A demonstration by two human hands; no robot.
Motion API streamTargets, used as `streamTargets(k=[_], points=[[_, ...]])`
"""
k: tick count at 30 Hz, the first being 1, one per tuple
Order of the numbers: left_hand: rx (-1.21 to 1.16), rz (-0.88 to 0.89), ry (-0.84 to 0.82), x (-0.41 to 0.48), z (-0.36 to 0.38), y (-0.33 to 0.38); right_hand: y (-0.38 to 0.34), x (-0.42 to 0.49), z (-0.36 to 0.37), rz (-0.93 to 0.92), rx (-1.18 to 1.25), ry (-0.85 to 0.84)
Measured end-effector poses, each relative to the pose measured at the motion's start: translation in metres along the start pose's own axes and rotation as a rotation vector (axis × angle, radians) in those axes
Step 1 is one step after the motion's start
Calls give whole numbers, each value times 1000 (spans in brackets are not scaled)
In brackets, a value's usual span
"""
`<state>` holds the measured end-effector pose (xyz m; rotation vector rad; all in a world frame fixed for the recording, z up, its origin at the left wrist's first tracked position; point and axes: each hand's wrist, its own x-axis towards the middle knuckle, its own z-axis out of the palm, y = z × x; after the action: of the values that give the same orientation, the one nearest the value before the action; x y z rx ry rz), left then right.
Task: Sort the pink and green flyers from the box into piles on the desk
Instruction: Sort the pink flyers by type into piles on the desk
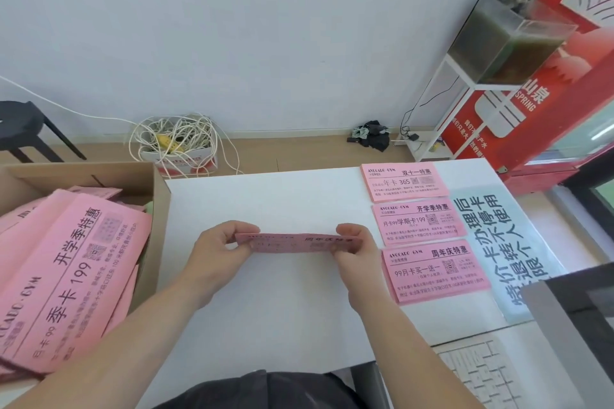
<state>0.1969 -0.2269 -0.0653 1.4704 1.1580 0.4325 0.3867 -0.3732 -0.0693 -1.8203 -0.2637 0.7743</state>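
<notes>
The left hand [222,242] and right hand [357,242] each pinch one short end of a pink flyer [292,242], held nearly flat above the white desk [265,309], between the cardboard box [161,202] and three pink piles [418,221]. Misfiling is the main risk, since the piles share one colour and layout and differ only in the printed heading; the held sheet's heading appears to match the nearest pile [435,272]. The sheet is thin, matte, rectangular paper, so it may buckle or skid off the smooth stack on release.
</notes>
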Motion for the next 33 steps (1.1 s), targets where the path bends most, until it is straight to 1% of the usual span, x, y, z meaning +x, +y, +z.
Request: streamTargets(k=[3,6,8,12,14,16,18,20,21,24,26,29,31,33], points=[[-14,-79,-51,1,9,1,-3,0,7,28,9,-10],[-50,-107,-27,3,9,-1,-9,1,7,49,23,-11],[-34,-109,-16,4,7,-3,-11,2,8,59,38,-17],[-8,-145,-67,1,15,-4,-14,2,16,101,68,-96],[-20,-142,-45,1,20,-1,-17,4,17,75,13,-125],[-31,-134,-10,0,21,7,-22,7,14,14,-75,-94],[-28,-98,-1,-3,23,18,-28,10,5,-34,-122,-38],[-21,-30,-67,-7,23,30,-35,15,-12,-38,-185,-17],[-12,-9,-122,-10,24,34,-39,18,-23,-23,-235,-32],[90,15,-278,-13,28,43,-51,27,-57,83,-350,-159],[156,19,-332,-13,37,47,-58,32,-78,136,-401,-235],[135,-26,-279,-15,56,51,-60,37,-106,184,-404,-287],[112,-52,-255,-17,72,54,-56,40,-121,205,-407,-267],[81,-76,-276,-20,90,55,-51,42,-135,214,-411,-229]])
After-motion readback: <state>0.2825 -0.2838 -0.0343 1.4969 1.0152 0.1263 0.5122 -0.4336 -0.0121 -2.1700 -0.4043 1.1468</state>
